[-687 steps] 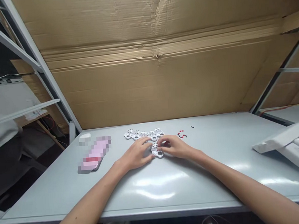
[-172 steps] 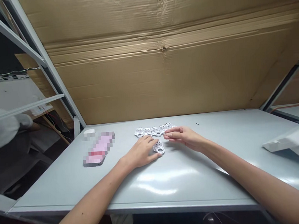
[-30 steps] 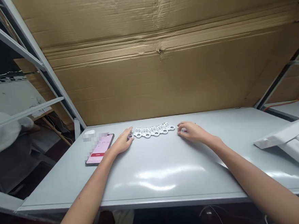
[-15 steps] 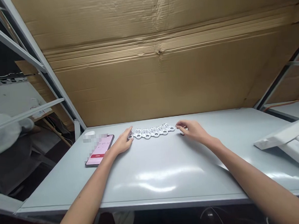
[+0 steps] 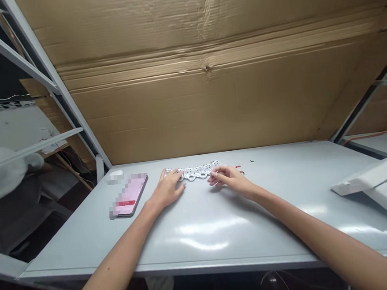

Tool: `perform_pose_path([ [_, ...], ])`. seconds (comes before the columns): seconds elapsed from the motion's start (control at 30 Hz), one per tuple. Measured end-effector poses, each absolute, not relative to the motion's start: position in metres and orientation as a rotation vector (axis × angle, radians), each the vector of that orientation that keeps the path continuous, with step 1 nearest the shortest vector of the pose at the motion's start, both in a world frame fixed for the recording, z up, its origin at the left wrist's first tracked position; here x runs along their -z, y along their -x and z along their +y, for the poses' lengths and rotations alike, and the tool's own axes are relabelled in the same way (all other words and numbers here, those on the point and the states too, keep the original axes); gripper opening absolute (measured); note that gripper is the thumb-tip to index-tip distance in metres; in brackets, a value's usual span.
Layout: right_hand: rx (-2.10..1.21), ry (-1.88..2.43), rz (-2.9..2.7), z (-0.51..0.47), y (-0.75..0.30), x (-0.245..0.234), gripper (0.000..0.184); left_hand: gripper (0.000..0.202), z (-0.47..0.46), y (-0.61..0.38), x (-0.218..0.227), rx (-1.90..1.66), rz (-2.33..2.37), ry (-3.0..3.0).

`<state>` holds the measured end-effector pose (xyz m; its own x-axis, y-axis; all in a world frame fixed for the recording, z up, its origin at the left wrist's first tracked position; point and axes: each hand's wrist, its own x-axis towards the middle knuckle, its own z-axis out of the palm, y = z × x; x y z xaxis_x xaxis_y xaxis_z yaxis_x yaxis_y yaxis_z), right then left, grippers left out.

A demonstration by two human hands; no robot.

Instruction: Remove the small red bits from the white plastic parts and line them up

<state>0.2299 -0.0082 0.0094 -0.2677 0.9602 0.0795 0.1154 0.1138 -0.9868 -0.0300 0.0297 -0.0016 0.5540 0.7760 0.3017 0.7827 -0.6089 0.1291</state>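
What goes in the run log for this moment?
left hand: on left end of row of flat white plastic pieces | right hand: fingertips near row's right end | surface: grey tabletop

Two hands in view: left hand [image 5: 166,190], right hand [image 5: 231,181]. Six white plastic parts [image 5: 195,173] in one row, end ones partly hidden by left hand's fingers. One phone [image 5: 130,195], display pixelated. One small white object [image 5: 116,173] beside phone. Two small red bits [image 5: 239,167] past right hand. One small black bit [image 5: 251,161]. One grey table [image 5: 219,236]. One large cardboard sheet [image 5: 189,88] behind table. One stack of white moulded pieces [image 5: 371,177] at right, piece count unclear.
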Motion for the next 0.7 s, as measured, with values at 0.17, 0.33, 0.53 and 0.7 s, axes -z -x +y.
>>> perform_pose_path([
  [0.17,-1.397,1.086,-1.429,-0.010,-0.226,-0.007,0.036,0.030,0.025,0.029,-0.005,0.661,-1.399,2.746],
  [0.33,-1.566,1.060,-1.225,-0.008,-0.229,-0.006,0.021,0.038,0.029,0.034,-0.005,0.703,-1.344,2.751],
  [0.53,-1.660,1.140,-0.983,-0.011,-0.228,-0.013,0.014,0.037,0.028,0.042,-0.006,0.415,-1.377,2.804],
  [0.7,-1.706,1.129,-0.928,-0.006,-0.231,-0.008,0.010,0.037,0.020,0.036,-0.011,0.403,-1.390,2.730],
])
